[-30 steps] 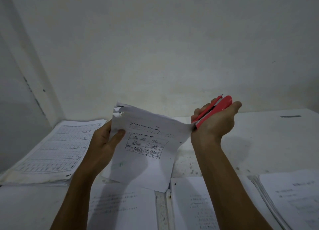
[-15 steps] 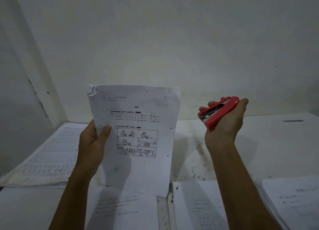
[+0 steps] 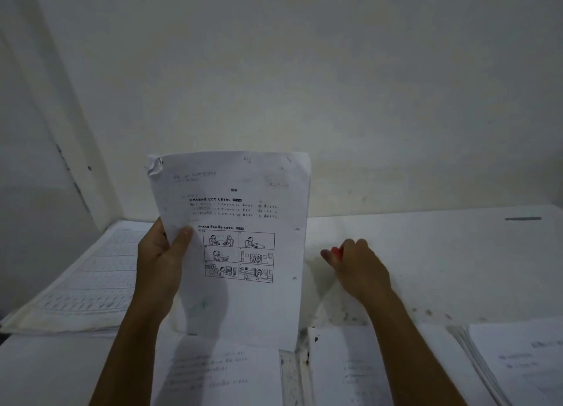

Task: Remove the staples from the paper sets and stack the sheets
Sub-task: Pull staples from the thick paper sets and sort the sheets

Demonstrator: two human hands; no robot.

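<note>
The paper set [image 3: 237, 241] is held upright above the desk [image 3: 441, 268], printed side toward the viewer, its top-left corner crumpled. The left hand [image 3: 164, 253] grips its left edge, thumb across the front. The right hand [image 3: 356, 268] is low over the desk, fingers curled around a red stapler [image 3: 336, 252], mostly hidden. A lined paper stack [image 3: 82, 277] lies at the left; loose sheets [image 3: 213, 372] lie below, another stack [image 3: 518, 363] at the right.
</note>
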